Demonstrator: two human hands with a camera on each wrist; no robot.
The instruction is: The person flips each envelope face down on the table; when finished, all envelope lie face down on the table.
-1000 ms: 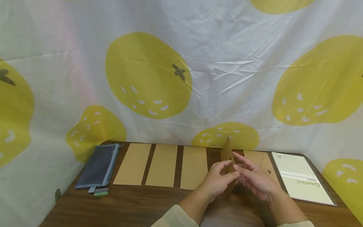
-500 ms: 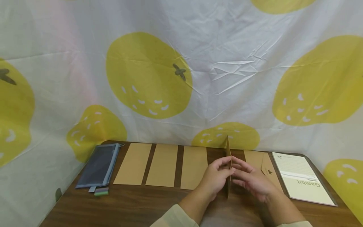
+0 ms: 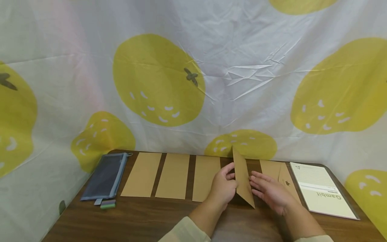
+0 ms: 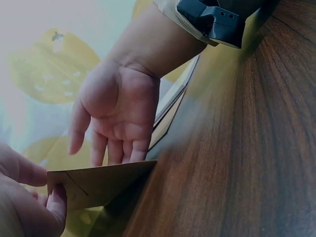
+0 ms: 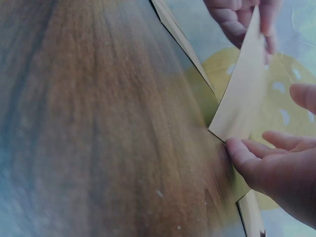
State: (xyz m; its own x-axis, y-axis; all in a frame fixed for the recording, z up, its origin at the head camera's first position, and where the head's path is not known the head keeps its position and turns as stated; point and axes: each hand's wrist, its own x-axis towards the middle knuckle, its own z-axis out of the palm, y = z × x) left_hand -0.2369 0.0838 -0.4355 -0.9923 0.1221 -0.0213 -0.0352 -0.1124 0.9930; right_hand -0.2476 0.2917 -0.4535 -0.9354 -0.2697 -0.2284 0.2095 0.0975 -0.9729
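Note:
A brown kraft envelope point(image 3: 242, 174) stands tilted on its long edge above the dark table, its plain side facing right. My left hand point(image 3: 223, 188) pinches its left side, the thumb and fingers at its upper edge in the left wrist view. My right hand point(image 3: 272, 193) is just right of the envelope, fingers extended; in the right wrist view a fingertip point(image 5: 237, 148) appears at its lower edge, and whether it presses cannot be told. Another envelope point(image 3: 273, 168), flap and small dark emblem showing, lies partly under my right hand.
Three brown envelopes lie in a row at left: one point(image 3: 141, 174), a second point(image 3: 173, 176) and a third point(image 3: 207, 178). Beyond them are a blue zip pouch point(image 3: 104, 176) and small eraser-like blocks point(image 3: 108, 204). A notepad point(image 3: 325, 190) lies at far right. A patterned curtain point(image 3: 242, 67) hangs behind.
The envelope has turned from edge-on to showing its plain face to the right. My right hand's fingers have moved off it to the right; the left hand keeps hold.

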